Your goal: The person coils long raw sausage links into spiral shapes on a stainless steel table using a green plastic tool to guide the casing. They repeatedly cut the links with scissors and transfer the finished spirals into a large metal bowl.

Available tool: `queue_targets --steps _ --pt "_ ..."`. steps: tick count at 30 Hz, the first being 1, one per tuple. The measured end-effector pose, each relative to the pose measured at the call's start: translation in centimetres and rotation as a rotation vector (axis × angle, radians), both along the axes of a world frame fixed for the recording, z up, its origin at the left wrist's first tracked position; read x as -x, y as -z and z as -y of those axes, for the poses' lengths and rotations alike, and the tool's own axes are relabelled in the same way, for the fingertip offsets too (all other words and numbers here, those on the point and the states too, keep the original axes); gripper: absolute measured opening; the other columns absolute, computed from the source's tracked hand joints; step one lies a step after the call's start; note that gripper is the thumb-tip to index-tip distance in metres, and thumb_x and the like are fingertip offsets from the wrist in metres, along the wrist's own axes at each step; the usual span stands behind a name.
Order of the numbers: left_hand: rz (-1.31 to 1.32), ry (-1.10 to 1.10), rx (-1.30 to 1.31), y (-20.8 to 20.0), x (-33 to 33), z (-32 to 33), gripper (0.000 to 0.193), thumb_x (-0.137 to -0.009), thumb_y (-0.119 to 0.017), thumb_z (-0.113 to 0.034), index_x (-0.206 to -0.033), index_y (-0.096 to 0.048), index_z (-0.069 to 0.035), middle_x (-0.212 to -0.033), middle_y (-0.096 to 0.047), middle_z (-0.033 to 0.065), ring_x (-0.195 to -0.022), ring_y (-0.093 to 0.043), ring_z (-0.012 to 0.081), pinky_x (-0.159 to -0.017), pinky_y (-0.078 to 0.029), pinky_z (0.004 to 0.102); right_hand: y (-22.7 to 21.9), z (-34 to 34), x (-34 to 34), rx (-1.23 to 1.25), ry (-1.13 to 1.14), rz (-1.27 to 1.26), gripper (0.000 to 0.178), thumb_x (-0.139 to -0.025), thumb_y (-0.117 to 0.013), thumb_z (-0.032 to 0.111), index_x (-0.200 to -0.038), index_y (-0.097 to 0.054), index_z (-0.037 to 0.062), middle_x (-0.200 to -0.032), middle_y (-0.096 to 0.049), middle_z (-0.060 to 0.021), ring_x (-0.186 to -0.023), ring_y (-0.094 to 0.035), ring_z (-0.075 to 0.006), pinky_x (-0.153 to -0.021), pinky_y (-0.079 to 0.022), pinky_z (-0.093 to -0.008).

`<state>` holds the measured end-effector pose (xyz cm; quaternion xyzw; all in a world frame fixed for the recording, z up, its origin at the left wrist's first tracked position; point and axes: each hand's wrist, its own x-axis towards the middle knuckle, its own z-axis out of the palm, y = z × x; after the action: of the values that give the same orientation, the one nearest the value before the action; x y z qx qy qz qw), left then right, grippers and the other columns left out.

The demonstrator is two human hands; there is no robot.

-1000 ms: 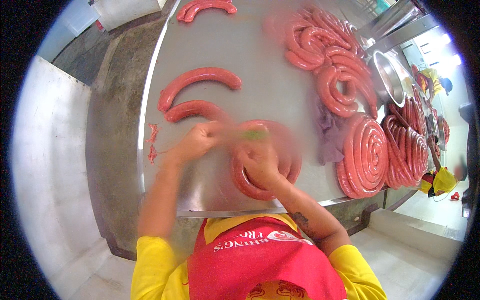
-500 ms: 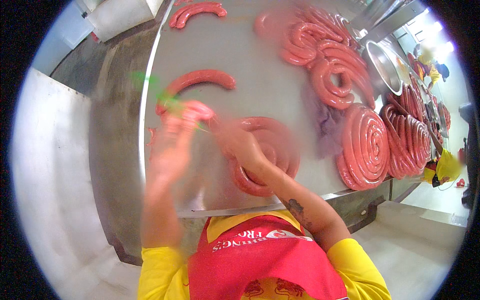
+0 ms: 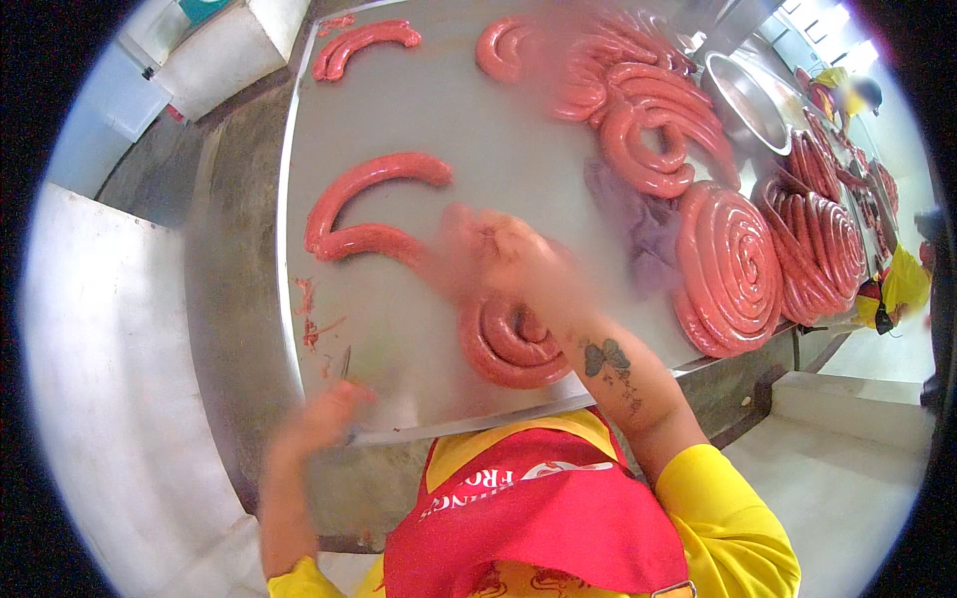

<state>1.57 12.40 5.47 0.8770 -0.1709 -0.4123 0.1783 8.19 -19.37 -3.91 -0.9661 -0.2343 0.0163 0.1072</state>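
A long pink raw sausage (image 3: 367, 239) bends in a U on the metal table and runs under my right hand (image 3: 503, 249). My right hand is closed around it, just above the sausage coil (image 3: 488, 349); haze blurs part of the fingers. Near the table's front left corner, my left hand (image 3: 329, 414) is closed, blurred by motion. A thin, pointed, dark thing (image 3: 346, 361) sticks up from its fingers, perhaps a blade, and a faint green smear lies beside it.
Shorter sausage pieces (image 3: 364, 45) rest at the far left of the metal table (image 3: 399, 110). Meat scraps (image 3: 307, 309) lie along its left edge. To the right are a large coil (image 3: 733, 269), purple netting-like material (image 3: 648, 229), a steel bowl (image 3: 748, 105) and darker sausages (image 3: 812, 239). Another person (image 3: 842, 95) stands beyond.
My left hand has drawn back from the sausage toward the front left corner, and the green blur has left it. My right hand has moved slightly up and right along the sausage.
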Motion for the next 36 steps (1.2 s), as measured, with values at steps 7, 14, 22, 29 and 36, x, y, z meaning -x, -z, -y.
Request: queue_targets --steps 7,14,22,29,36 --pt "0.088 -0.462 0.403 8.5 0.7 2.5 0.038 -0.097 -0.041 -0.031 -0.126 -0.049 -0.01 -0.091 -0.058 0.0054 -0.078 -0.051 0.019 -0.072 -0.043 0.0356 -6.8 -3.2 4.1 -0.296 0.443 -0.055 0.017 -0.076 -0.054 0.013 -0.086 -0.066 0.0063 -0.081 -0.063 -0.0142 -0.076 -0.061 -0.0296 -0.071 -0.048 -0.0428" --pt "0.636 0.0 0.507 3.8 -8.0 8.1 0.036 -0.09 -0.053 -0.015 -0.126 -0.053 -0.012 -0.089 -0.058 0.0025 -0.081 -0.049 0.0149 -0.078 -0.039 0.0291 -4.9 -3.2 4.6 -0.503 0.332 0.234 0.008 -0.072 -0.061 0.007 -0.076 -0.062 0.0003 -0.102 -0.051 -0.0164 -0.098 -0.049 -0.0349 -0.081 -0.044 -0.0411" --pt "-0.122 -0.456 1.065 3.6 -8.2 12.9 0.024 -0.092 -0.054 -0.022 -0.113 -0.057 -0.011 -0.1 -0.055 -0.0006 -0.093 -0.048 0.0107 -0.085 -0.038 0.0275 -5.0 -3.4 5.6 -1.125 0.548 0.001 0.008 -0.078 -0.059 0.006 -0.083 -0.064 0.0041 -0.089 -0.06 -0.017 -0.087 -0.057 -0.0316 -0.076 -0.047 -0.04" --pt "0.647 -0.156 0.764 -1.1 -8.1 15.2 0.019 -0.094 -0.047 -0.018 -0.107 -0.053 -0.004 -0.094 -0.056 0.0043 -0.092 -0.052 0.0139 -0.085 -0.041 0.0287 1.6 -4.1 4.4 -1.206 0.502 -0.39 0.017 -0.086 -0.053 0.016 -0.095 -0.062 0.0044 -0.081 -0.065 -0.0159 -0.074 -0.063 -0.0312 -0.068 -0.05 -0.0411" --pt "0.321 -0.646 1.643 -13.6 -16.5 -6.1 0.027 -0.096 -0.046 -0.023 -0.118 -0.047 -0.006 -0.066 -0.029 -0.0062 -0.054 -0.026 0.0048 -0.046 -0.026 0.0203 3.2 -4.2 2.4 -0.796 0.475 -0.253 0.022 -0.086 -0.051 0.022 -0.09 -0.061 0.0035 -0.077 -0.064 -0.0122 -0.069 -0.061 -0.0269 -0.065 -0.049 -0.0418"
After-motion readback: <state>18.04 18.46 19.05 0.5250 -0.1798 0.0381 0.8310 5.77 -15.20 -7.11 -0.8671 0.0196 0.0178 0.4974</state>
